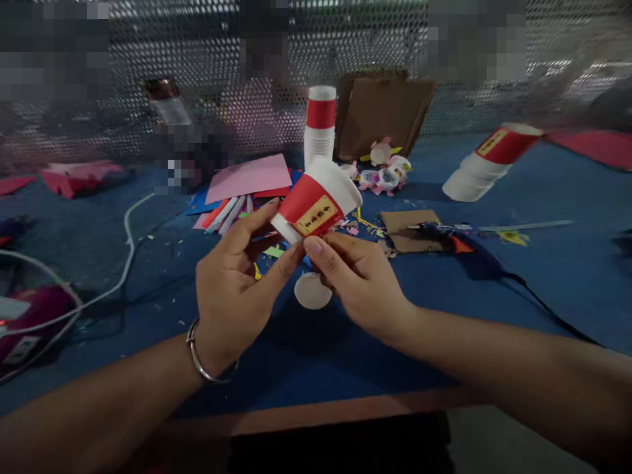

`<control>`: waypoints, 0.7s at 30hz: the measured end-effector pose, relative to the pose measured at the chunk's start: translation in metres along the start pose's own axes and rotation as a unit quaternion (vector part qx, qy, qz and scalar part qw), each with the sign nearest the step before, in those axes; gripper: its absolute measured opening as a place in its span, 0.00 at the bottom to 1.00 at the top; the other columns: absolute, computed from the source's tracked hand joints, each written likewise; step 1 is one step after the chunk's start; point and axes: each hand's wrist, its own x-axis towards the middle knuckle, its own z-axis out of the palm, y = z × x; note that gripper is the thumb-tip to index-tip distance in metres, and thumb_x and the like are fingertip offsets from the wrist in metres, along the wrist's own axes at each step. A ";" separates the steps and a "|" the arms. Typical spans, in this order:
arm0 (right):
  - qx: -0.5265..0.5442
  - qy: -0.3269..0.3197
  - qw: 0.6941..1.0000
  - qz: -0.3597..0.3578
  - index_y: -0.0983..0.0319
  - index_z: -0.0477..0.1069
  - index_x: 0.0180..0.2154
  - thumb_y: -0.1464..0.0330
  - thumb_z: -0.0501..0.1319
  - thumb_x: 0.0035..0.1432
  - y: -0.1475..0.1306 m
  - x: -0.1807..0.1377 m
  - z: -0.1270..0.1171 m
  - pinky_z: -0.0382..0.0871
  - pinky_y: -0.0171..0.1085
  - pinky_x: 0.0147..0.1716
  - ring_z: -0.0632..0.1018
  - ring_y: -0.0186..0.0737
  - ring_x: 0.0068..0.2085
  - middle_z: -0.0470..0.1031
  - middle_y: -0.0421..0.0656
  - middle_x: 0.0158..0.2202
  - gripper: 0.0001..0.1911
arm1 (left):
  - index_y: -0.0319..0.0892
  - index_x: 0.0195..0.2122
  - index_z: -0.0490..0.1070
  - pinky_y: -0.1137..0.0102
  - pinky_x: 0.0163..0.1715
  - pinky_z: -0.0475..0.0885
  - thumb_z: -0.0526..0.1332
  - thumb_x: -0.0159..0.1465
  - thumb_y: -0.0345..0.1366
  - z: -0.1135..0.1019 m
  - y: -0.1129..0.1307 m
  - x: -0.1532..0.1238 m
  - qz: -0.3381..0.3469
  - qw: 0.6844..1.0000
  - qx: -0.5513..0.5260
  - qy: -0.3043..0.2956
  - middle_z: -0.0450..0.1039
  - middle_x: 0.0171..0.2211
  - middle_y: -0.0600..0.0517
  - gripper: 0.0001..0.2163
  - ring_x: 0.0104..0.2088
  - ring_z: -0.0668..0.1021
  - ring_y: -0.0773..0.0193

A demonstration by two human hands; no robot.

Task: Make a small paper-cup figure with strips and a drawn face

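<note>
- The left hand grips the cup by its base, thumb on top and forefinger below; a bracelet sits on the wrist.
- The right hand holds the same base from the other side, thumb pressed to it, fingers curled under.
- The cup is red and white with a yellow label, held above the bench and tilted, mouth pointing away to the right.
- A white disc lies on the bench just below the hands.
- Markers and pink paper lie behind the left hand.
- A glue gun rests on cardboard to the right.
- An upright cup stack stands farther back; a second stack lies on its side at far right.
- A white cable runs along the left.
</note>
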 end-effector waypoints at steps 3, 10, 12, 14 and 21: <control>-0.018 0.005 1.000 -0.013 0.59 0.63 0.26 0.45 0.63 0.71 0.000 0.003 0.000 0.55 0.35 0.24 0.60 0.29 0.25 0.60 0.33 0.23 0.30 | 0.49 0.61 0.80 0.63 0.59 0.82 0.77 0.63 0.38 0.001 0.002 0.000 -0.043 0.998 -0.048 -0.010 0.83 0.58 0.51 0.24 0.57 0.85 0.55; -0.029 0.016 0.999 -0.015 0.59 0.63 0.26 0.44 0.63 0.70 0.003 0.005 0.000 0.55 0.36 0.25 0.61 0.29 0.26 0.60 0.34 0.24 0.31 | 0.49 0.58 0.81 0.54 0.59 0.83 0.76 0.66 0.45 0.000 -0.007 0.002 -0.119 0.982 -0.148 -0.015 0.84 0.56 0.47 0.21 0.55 0.86 0.50; -0.028 0.015 0.999 -0.013 0.59 0.63 0.26 0.43 0.63 0.70 0.005 0.005 0.000 0.55 0.36 0.25 0.61 0.29 0.26 0.60 0.34 0.23 0.30 | 0.49 0.57 0.82 0.56 0.59 0.83 0.76 0.65 0.43 0.000 -0.008 0.003 -0.104 0.984 -0.147 -0.013 0.84 0.56 0.48 0.20 0.55 0.86 0.52; -0.026 0.015 0.999 -0.009 0.59 0.63 0.26 0.43 0.63 0.69 0.006 0.004 0.000 0.54 0.36 0.23 0.60 0.29 0.25 0.60 0.33 0.23 0.31 | 0.50 0.56 0.82 0.59 0.59 0.83 0.77 0.65 0.40 0.000 -0.007 0.002 -0.091 0.985 -0.145 -0.010 0.84 0.56 0.50 0.19 0.55 0.86 0.55; -0.043 0.018 0.999 -0.021 0.59 0.64 0.26 0.44 0.62 0.70 0.005 0.002 0.002 0.56 0.35 0.23 0.61 0.29 0.24 0.61 0.34 0.22 0.30 | 0.46 0.53 0.82 0.60 0.54 0.85 0.79 0.61 0.40 0.002 0.001 -0.001 -0.090 0.987 -0.130 -0.005 0.87 0.51 0.49 0.20 0.52 0.87 0.53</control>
